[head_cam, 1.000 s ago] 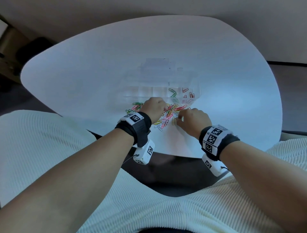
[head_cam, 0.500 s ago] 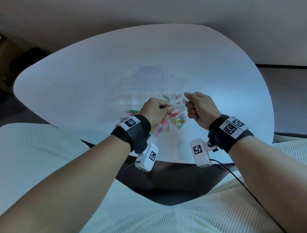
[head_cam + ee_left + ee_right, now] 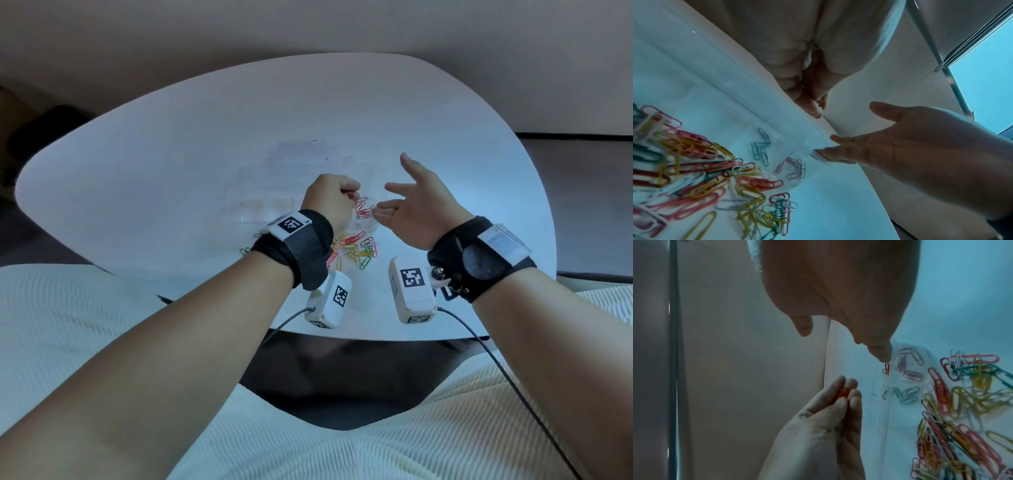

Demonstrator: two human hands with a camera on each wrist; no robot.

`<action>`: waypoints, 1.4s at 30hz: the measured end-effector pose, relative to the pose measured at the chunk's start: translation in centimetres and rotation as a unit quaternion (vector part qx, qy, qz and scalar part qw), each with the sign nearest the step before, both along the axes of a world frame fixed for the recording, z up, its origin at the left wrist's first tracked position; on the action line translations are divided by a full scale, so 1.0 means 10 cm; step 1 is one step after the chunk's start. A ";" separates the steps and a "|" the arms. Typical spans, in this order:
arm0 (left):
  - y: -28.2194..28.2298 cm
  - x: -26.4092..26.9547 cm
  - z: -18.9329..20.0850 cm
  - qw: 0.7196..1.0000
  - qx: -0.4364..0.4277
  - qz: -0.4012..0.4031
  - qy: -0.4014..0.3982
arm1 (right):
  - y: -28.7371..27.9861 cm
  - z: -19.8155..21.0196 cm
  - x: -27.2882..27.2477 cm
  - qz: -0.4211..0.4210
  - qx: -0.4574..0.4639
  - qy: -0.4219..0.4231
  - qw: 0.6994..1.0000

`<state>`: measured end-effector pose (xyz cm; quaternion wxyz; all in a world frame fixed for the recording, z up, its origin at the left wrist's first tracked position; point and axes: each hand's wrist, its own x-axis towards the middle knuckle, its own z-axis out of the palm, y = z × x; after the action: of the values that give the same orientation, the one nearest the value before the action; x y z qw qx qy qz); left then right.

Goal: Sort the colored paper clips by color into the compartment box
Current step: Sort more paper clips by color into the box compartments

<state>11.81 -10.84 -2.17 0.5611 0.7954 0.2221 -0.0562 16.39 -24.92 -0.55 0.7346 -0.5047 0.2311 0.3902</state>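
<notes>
The clips (image 3: 352, 251) sit in a loose tangled pile near the table's front edge: red, yellow, green, pink and white all mixed. Right behind it is the box (image 3: 764, 129), clear plastic and pretty hard to make out. Its near-right compartments already hold a few clips, bluish ones (image 3: 760, 148) in one, reddish-pink ones (image 3: 795, 168) next door. One red clip (image 3: 843, 393) is pinched up off the table.

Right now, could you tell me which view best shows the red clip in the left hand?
The right wrist view: the red clip sits clear between the left hand fingertips. The left wrist view shows only a red sliver behind curled fingers; the head view shows a faint red trace.
</notes>
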 end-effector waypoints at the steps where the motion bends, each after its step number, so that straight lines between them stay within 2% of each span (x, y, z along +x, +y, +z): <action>1: -0.03 0.02 -0.01 1.000 -0.002 -0.003 -0.002 | 0.01 0.01 -0.01 -0.018 0.001 -0.010 1.000; 5: -0.11 0.07 -0.04 0.999 0.018 -0.047 0.015 | 0.00 0.07 -0.02 -0.090 -0.020 -0.073 0.993; 7: -0.14 0.05 -0.05 0.996 0.018 -0.077 0.032 | -0.02 0.10 -0.03 -0.096 -0.051 -0.102 0.989; 11: -0.13 0.00 -0.01 0.996 0.017 -0.085 0.021 | -0.03 0.12 -0.06 -0.016 -0.170 -0.157 0.973; 14: -0.08 -0.07 0.07 0.997 0.026 -0.065 -0.016 | -0.02 0.12 -0.07 0.081 -0.229 -0.180 0.953; 16: -0.05 -0.14 0.11 0.997 0.032 -0.066 -0.026 | -0.01 0.10 -0.07 0.170 -0.275 -0.204 0.924; 20: 0.06 -0.29 0.09 0.992 0.078 -0.095 -0.017 | -0.02 -0.01 -0.13 0.310 -0.370 -0.258 0.837; 23: 0.18 -0.42 -0.03 0.985 0.131 -0.111 0.022 | -0.04 -0.18 -0.17 0.340 -0.412 -0.297 0.792; 26: 0.34 -0.56 -0.19 0.971 0.190 -0.124 0.081 | -0.05 -0.34 -0.22 0.358 -0.456 -0.354 0.733; 29: 0.43 -0.66 -0.32 0.947 0.243 -0.170 0.123 | -0.06 -0.48 -0.28 0.348 -0.477 -0.383 0.710; 33: 0.39 -0.69 -0.38 0.941 0.254 -0.195 0.113 | -0.07 -0.63 -0.33 0.377 -0.495 -0.410 0.667; 38: 0.33 -0.70 -0.44 0.930 0.276 -0.233 0.071 | -0.10 -0.72 -0.34 0.368 -0.499 -0.419 0.663; 42: 0.31 -0.72 -0.50 0.918 0.302 -0.252 0.057 | -0.13 -0.76 -0.33 0.340 -0.488 -0.409 0.692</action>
<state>4.63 -7.70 -7.16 0.2481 0.9521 0.0527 -0.1711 13.12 -26.22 -8.13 0.2244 -0.9458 -0.1218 0.2007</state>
